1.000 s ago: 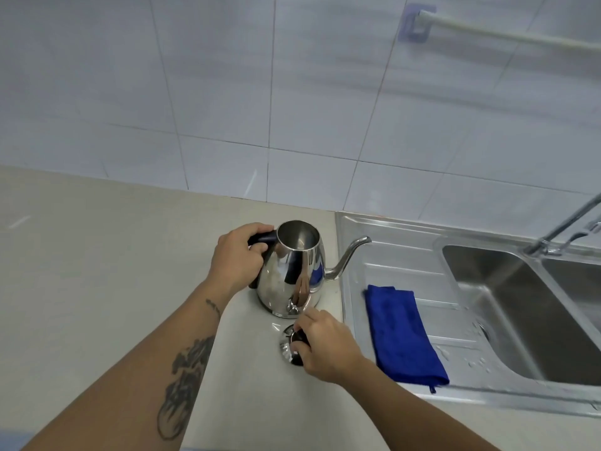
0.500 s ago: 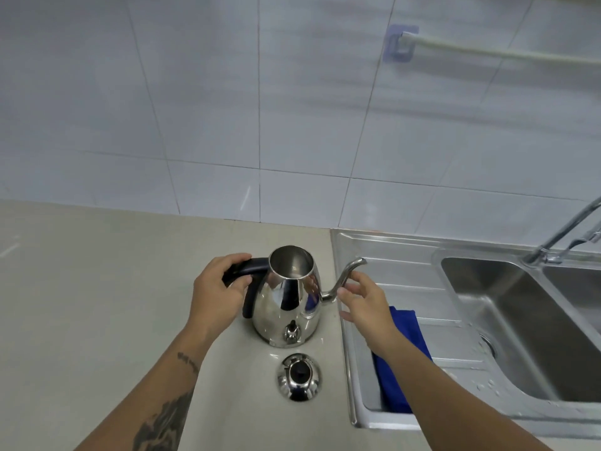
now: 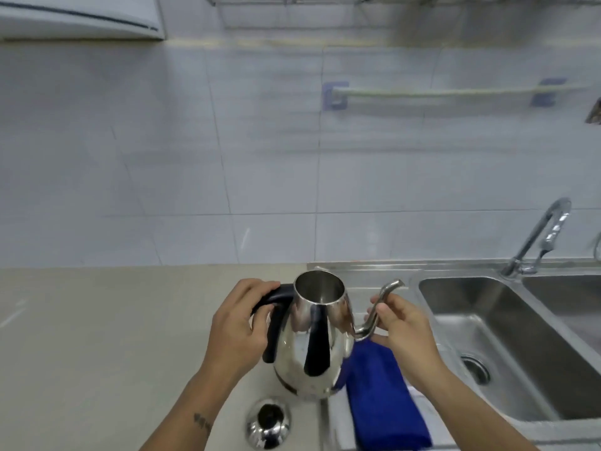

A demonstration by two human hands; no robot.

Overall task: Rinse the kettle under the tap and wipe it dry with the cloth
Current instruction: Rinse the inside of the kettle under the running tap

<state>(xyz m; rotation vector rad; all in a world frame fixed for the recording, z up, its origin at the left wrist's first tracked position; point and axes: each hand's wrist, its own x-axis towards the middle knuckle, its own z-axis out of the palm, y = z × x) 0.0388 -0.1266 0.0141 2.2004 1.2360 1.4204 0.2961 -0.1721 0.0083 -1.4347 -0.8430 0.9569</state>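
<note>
Left hand (image 3: 234, 327) curls round the kettle (image 3: 312, 346) handle at centre frame; right hand (image 3: 406, 333) pinches its spout.

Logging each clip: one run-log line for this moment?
left hand grips kettle handle | right hand holds spout | lid off | cloth unused
</note>
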